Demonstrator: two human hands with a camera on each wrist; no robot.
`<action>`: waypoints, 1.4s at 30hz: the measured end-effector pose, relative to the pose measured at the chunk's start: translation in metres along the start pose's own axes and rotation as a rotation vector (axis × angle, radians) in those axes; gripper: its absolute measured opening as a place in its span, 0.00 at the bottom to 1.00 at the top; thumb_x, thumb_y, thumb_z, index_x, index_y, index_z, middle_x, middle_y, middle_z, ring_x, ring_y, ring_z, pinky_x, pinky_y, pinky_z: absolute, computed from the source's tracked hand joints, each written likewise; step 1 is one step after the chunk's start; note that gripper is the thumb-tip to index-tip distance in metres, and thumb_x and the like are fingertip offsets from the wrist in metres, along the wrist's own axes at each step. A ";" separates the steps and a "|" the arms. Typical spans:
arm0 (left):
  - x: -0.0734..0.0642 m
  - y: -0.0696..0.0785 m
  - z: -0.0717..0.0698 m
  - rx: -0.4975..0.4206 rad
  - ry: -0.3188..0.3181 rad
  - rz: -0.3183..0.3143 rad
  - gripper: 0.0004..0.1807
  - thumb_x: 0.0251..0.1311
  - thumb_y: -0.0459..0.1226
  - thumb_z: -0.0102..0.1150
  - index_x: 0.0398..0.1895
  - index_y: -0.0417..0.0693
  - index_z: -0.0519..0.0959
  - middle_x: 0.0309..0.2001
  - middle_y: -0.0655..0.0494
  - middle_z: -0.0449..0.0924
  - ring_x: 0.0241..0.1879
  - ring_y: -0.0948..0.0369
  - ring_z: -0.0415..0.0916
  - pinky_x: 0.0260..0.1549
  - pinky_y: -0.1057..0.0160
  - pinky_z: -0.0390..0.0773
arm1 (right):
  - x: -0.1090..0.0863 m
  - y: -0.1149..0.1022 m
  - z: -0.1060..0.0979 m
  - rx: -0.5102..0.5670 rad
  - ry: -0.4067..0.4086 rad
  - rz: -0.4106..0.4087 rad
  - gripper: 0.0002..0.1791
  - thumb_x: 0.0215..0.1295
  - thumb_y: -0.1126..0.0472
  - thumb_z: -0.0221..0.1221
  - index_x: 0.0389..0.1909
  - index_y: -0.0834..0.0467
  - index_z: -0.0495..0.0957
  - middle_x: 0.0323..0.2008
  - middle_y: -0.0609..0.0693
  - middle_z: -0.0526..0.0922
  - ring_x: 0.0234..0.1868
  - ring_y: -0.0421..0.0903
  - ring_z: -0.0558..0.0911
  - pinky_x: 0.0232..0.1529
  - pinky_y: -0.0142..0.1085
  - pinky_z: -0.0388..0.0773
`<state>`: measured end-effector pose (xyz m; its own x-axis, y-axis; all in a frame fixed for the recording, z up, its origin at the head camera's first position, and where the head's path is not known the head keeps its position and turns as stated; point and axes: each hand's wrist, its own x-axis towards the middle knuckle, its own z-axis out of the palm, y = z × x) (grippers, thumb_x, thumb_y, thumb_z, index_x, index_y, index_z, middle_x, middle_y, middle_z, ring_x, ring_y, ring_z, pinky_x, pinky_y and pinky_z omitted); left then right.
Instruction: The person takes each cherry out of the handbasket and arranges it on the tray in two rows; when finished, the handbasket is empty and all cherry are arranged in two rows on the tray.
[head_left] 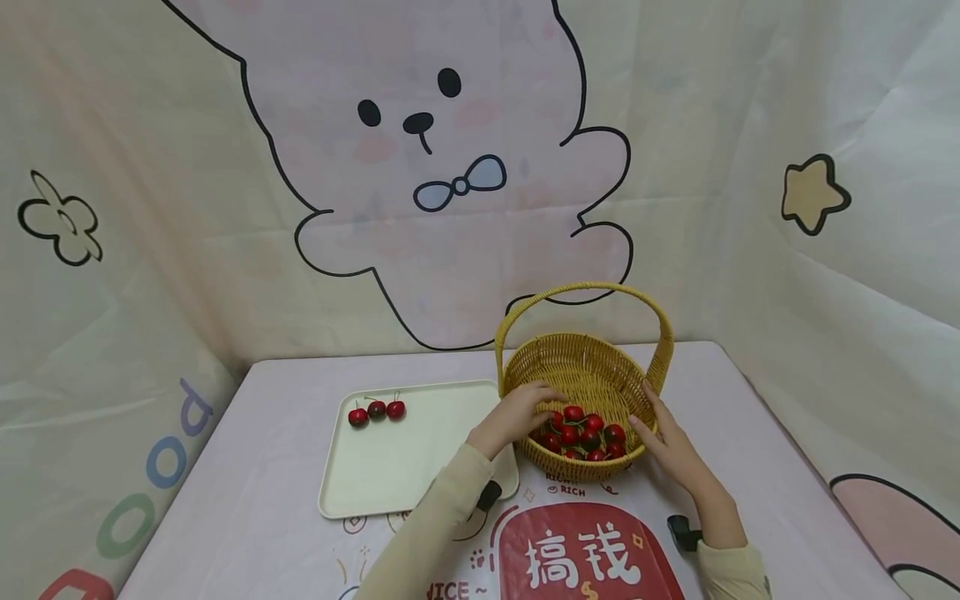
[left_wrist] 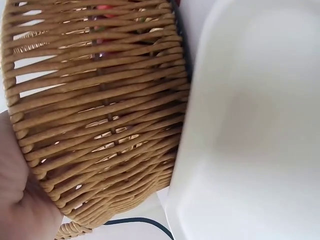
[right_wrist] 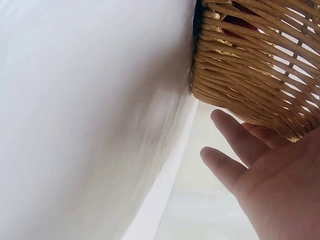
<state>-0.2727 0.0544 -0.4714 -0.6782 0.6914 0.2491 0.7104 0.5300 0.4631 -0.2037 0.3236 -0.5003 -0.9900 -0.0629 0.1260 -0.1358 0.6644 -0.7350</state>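
Note:
In the head view a round woven basket (head_left: 581,473) with a tall arched handle holds several dark red cherries (head_left: 591,438) gathered at its near side. My left hand (head_left: 517,417) reaches over the left rim, its fingers extended inside and its thumb beside the leftmost cherries. No cherry shows between those fingers. At the right rim, my right hand (head_left: 675,446) holds the basket, thumb inside. The right wrist view shows other fingers (right_wrist: 232,135) spread along the outside of the weave. Three cherries (head_left: 377,409) lie in a row on the cream tray (head_left: 405,467).
The tray stands left of the basket, close against it. A pale tablecloth (head_left: 285,433) with a red printed patch (head_left: 585,550) covers the table. Behind hangs a curtain (head_left: 675,167) with a bear drawing, and the basket's handle (head_left: 581,286) rises in front of it.

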 end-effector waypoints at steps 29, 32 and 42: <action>0.019 -0.005 0.004 0.107 -0.219 -0.140 0.18 0.54 0.38 0.65 0.50 0.58 0.80 0.49 0.66 0.79 0.52 0.67 0.73 0.51 0.69 0.73 | 0.000 0.000 0.000 -0.007 -0.013 0.023 0.41 0.69 0.46 0.46 0.73 0.52 0.35 0.72 0.63 0.41 0.68 0.69 0.47 0.58 0.69 0.52; 0.020 -0.006 0.006 0.124 -0.231 -0.153 0.17 0.52 0.39 0.66 0.47 0.59 0.81 0.46 0.67 0.80 0.49 0.68 0.75 0.48 0.69 0.74 | 0.000 0.001 0.000 -0.005 -0.011 0.018 0.40 0.69 0.47 0.47 0.73 0.52 0.36 0.72 0.62 0.42 0.69 0.68 0.47 0.58 0.69 0.52; 0.021 -0.006 0.009 0.163 -0.238 -0.185 0.17 0.51 0.43 0.67 0.46 0.61 0.82 0.43 0.66 0.81 0.40 0.69 0.75 0.41 0.70 0.75 | 0.000 0.000 0.000 -0.003 -0.016 0.025 0.40 0.69 0.48 0.47 0.73 0.52 0.36 0.72 0.63 0.42 0.69 0.69 0.47 0.58 0.69 0.52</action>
<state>-0.2893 0.0701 -0.4767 -0.7491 0.6612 -0.0405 0.6131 0.7153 0.3353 -0.2037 0.3236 -0.4997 -0.9936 -0.0582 0.0967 -0.1107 0.6682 -0.7357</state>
